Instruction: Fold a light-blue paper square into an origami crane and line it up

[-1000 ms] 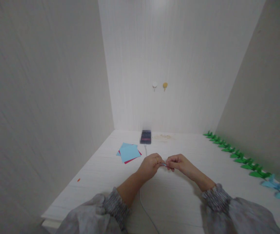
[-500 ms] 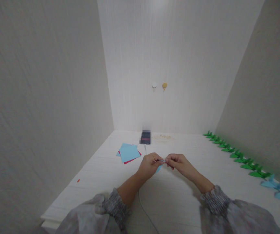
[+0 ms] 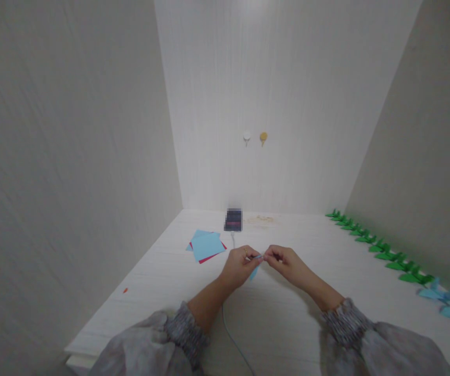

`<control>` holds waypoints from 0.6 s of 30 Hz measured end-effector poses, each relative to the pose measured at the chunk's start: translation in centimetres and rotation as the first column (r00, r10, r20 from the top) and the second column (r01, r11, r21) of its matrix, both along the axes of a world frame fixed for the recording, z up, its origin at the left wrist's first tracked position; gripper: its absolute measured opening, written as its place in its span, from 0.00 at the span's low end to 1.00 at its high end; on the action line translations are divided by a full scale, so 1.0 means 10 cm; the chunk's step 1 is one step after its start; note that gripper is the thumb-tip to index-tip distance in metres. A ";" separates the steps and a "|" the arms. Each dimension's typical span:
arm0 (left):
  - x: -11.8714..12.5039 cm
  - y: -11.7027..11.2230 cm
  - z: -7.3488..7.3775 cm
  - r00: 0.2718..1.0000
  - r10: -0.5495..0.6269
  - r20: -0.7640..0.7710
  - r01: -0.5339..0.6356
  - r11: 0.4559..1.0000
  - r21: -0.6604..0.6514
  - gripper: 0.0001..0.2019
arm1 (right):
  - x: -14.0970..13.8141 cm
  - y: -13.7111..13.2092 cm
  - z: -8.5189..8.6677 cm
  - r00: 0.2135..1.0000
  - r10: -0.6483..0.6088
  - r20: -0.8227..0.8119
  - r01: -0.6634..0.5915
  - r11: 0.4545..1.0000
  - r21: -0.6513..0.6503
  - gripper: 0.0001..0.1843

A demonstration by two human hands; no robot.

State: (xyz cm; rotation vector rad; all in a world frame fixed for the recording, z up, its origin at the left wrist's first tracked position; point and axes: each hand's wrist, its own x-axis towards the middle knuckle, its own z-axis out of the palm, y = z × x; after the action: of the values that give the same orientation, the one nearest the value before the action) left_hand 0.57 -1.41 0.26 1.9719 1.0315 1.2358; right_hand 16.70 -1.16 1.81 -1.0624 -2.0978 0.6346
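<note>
My left hand [image 3: 239, 265] and my right hand [image 3: 284, 262] meet above the white table [image 3: 158, 282], fingertips pinched together on a small folded piece of light blue paper [image 3: 255, 270]. A corner of the paper hangs below my left fingers. A ring shows on my left hand. Both sleeves are grey patterned fabric with gathered cuffs.
A stack of light blue and red paper squares [image 3: 206, 246] lies at the back left. Behind it stands a dark phone-like device [image 3: 233, 220] with a cable [image 3: 231, 334] running toward me. Green folded paper figures [image 3: 374, 244] and several blue ones [image 3: 448, 305] line the right wall. Two hooks [image 3: 255, 137] hang on the back wall.
Both hands have lifted slightly and moved a little farther from me, still pinching the blue paper. More of the paper now hangs below my left fingers.
</note>
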 end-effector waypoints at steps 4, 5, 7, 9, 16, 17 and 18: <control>0.00 0.00 0.00 1.000 0.000 0.002 0.000 1.000 -0.017 0.09 | -0.01 0.00 -0.01 0.998 -0.035 0.048 0.032 0.997 0.065 0.09; 0.00 0.00 0.00 1.000 -0.006 0.004 0.006 1.000 -0.021 0.10 | -0.02 -0.01 -0.01 0.998 -0.039 0.059 0.035 0.997 0.076 0.09; 0.00 0.01 0.00 1.000 -0.016 0.012 0.016 0.999 -0.032 0.10 | -0.02 -0.01 0.00 0.997 -0.041 0.072 0.035 0.996 0.088 0.09; -0.01 0.01 -0.01 1.000 -0.011 0.026 0.012 0.999 -0.051 0.11 | -0.02 -0.02 0.02 0.997 -0.041 0.071 0.034 0.995 0.091 0.10; 0.01 0.03 -0.04 0.995 -0.006 0.098 0.015 0.996 -0.086 0.12 | -0.02 -0.03 0.04 1.000 -0.027 -0.004 0.027 1.000 0.015 0.10; 0.02 0.03 -0.04 0.994 -0.013 0.107 0.022 0.996 -0.091 0.13 | -0.02 -0.02 0.03 0.999 -0.021 -0.024 0.021 1.000 -0.007 0.10; 0.02 0.02 -0.03 0.994 -0.019 0.112 0.029 0.995 -0.094 0.13 | -0.02 -0.01 0.02 0.999 -0.016 -0.045 0.015 0.999 -0.032 0.10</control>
State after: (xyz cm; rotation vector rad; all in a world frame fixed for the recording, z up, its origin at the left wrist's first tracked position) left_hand 0.75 -1.16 -0.09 1.8172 0.9901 1.2455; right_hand 16.45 -1.23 2.02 -1.0708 -2.0446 0.6801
